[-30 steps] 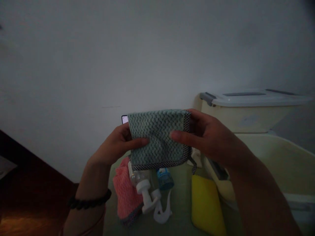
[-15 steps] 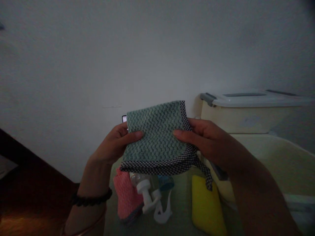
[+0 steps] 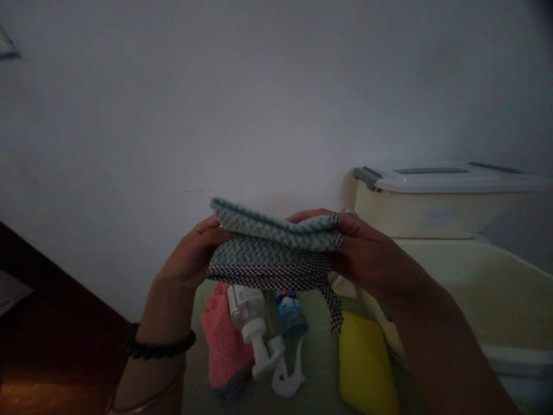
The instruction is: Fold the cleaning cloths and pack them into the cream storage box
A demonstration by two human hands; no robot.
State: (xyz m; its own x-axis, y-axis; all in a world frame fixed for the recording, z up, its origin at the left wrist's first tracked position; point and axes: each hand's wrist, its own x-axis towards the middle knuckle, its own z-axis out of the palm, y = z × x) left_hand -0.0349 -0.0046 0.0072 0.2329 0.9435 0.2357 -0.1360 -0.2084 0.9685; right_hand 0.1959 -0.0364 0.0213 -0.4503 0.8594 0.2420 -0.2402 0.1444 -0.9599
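Observation:
A green textured cloth (image 3: 268, 252) with black-and-white checked edging is held up between both hands, its top part folded over toward me. My left hand (image 3: 190, 253) grips its left side, and my right hand (image 3: 367, 253) grips the right side, the fingers partly behind the fabric. From the right end of the edging a checked loop dangles. Below the cloth lie a pink cloth (image 3: 224, 340), a clear pump bottle (image 3: 248, 314) with a white pump head, and a blue spray bottle (image 3: 290, 314) with a white trigger.
To the right of the bottles lies a yellow pad (image 3: 365, 363) on the greenish surface (image 3: 319, 369). A cream bin (image 3: 466, 276) with a grey-white lidded box (image 3: 432, 207) behind it stands on the right. The white wall (image 3: 276, 104) rises close behind.
The cloth's upper half has bent down and over, so it now shows as a thick fold and hangs less tall. More of both bottles is visible beneath it.

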